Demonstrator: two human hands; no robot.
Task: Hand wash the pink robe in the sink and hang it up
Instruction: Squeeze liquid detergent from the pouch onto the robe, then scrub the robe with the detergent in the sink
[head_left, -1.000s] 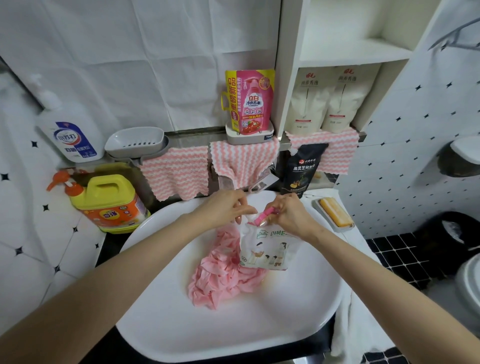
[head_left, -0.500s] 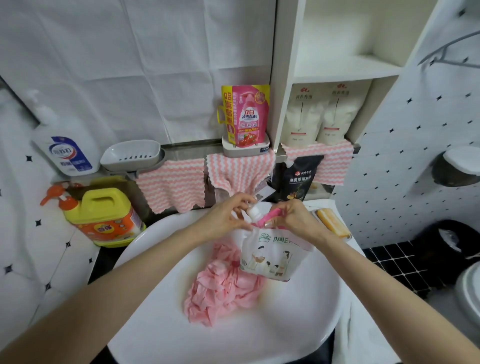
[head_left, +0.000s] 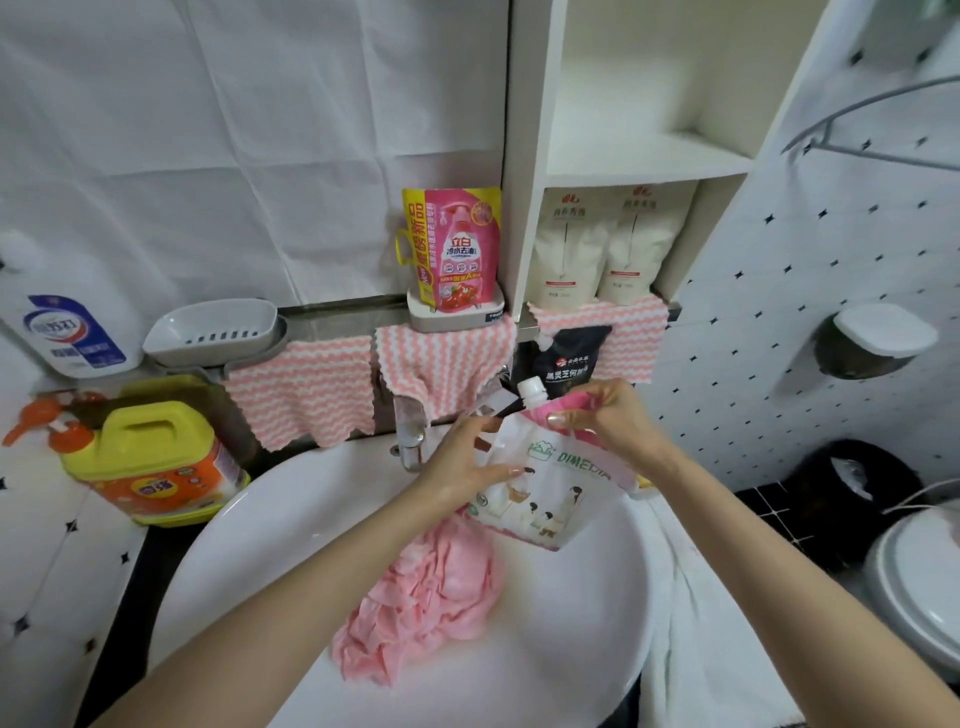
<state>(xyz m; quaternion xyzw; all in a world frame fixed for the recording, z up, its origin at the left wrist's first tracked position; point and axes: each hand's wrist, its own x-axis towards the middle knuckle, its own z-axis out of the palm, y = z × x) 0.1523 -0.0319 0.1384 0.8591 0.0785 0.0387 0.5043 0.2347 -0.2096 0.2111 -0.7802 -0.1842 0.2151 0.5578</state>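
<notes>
Diagonally in sink (head_left: 291, 519), pink robe (head_left: 421, 603)

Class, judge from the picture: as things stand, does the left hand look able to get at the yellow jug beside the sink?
Probably not yet. Nothing stands between the left hand and the yellow jug, but the hand holds the detergent pouch over the sink; it must let go first.

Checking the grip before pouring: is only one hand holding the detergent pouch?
No, the left hand grips the detergent pouch at its side while the right hand pinches its pink top.
</notes>
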